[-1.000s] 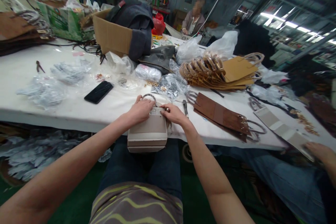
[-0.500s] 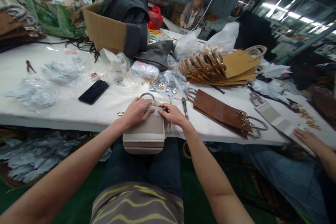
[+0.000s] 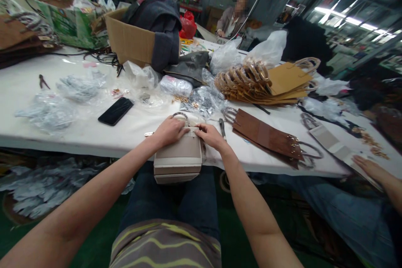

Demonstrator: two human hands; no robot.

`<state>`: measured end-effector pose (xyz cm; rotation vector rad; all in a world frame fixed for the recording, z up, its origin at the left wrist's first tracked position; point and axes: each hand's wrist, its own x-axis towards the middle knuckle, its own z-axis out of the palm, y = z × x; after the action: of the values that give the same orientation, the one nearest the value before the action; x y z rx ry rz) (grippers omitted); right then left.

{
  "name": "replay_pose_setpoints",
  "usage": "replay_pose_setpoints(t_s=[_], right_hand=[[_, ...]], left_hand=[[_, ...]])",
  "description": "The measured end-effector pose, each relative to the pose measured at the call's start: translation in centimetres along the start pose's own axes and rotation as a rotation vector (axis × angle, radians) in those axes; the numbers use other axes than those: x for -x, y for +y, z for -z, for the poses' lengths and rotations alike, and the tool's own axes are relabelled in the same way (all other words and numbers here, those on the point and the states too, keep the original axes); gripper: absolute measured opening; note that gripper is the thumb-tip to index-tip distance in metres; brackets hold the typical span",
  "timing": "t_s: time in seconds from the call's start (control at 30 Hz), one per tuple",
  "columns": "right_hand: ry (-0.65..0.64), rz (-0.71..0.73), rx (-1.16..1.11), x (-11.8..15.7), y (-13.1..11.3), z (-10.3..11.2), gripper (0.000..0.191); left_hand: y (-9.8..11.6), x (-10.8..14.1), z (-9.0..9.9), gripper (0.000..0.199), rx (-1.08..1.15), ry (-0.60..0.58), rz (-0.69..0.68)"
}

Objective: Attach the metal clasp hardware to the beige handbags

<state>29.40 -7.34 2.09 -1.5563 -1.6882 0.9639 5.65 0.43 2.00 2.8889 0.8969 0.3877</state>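
A beige and white bag (image 3: 178, 159) lies at the table's front edge, its lower end jutting out over my lap. My left hand (image 3: 170, 130) rests on its upper left part, fingers bent around the top edge beside a wrapped handle (image 3: 180, 115). At the top right corner my right hand (image 3: 208, 135) pinches the bag's edge between thumb and fingers. A small metal piece (image 3: 148, 134) shows left of my left hand. Just right of my right hand lies a dark-handled tool (image 3: 222, 128).
A black phone (image 3: 115, 111) and plastic wrapping (image 3: 50, 111) lie left. Brown bag panels (image 3: 266, 136) and stacked tan bags (image 3: 287, 79) are right. A cardboard box (image 3: 130, 42) stands behind. Another person's hand (image 3: 369, 168) touches a beige piece at far right.
The whole view has shifted slightly, so the table items appear a little further right. My right fingers have closed in on the bag's top corner, and both hands stay at its top edge.
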Motion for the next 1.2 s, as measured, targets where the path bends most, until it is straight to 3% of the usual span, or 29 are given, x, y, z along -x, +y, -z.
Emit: replay_pose_setpoints(t_s=[0.2, 0.33, 0.43, 0.53, 0.8, 0.93, 1.1, 1.2], right_hand=[[0.098, -0.021, 0.173, -0.2, 0.3, -0.9, 0.029], [0.09, -0.013, 0.279, 0.0, -0.1, -0.6, 0.031], [0.113, -0.016, 0.292, 0.1, 0.1, -0.8, 0.03], [0.166, 0.012, 0.233, 0.3, 0.9, -1.5, 0.03], [0.237, 0.098, 0.126, 1.1, 3.1, -2.9, 0.031], [0.195, 0.111, 0.131, -0.1, 2.8, -0.3, 0.03], [0.405, -0.175, 0.404, -5.2, 2.5, 4.9, 0.028], [0.399, -0.278, 0.48, -7.7, 3.0, 5.8, 0.015]], left_hand=[[0.9, 0.1, 0.3, 0.035, 0.002, -0.055, 0.107], [2.1, 0.1, 0.4, 0.027, 0.084, 0.002, 0.232], [2.5, 0.6, -0.3, 0.028, 0.2, 0.054, 0.176], [2.8, 1.1, -0.8, 0.032, 0.129, 0.099, 0.094], [3.8, 1.3, -0.5, 0.045, 0.043, 0.066, -0.005], [3.7, 1.4, -0.5, 0.038, 0.04, 0.061, -0.015], [3.7, 1.4, -0.7, 0.035, 0.037, 0.05, 0.01], [3.8, 1.4, -0.8, 0.038, 0.025, 0.043, 0.031]])
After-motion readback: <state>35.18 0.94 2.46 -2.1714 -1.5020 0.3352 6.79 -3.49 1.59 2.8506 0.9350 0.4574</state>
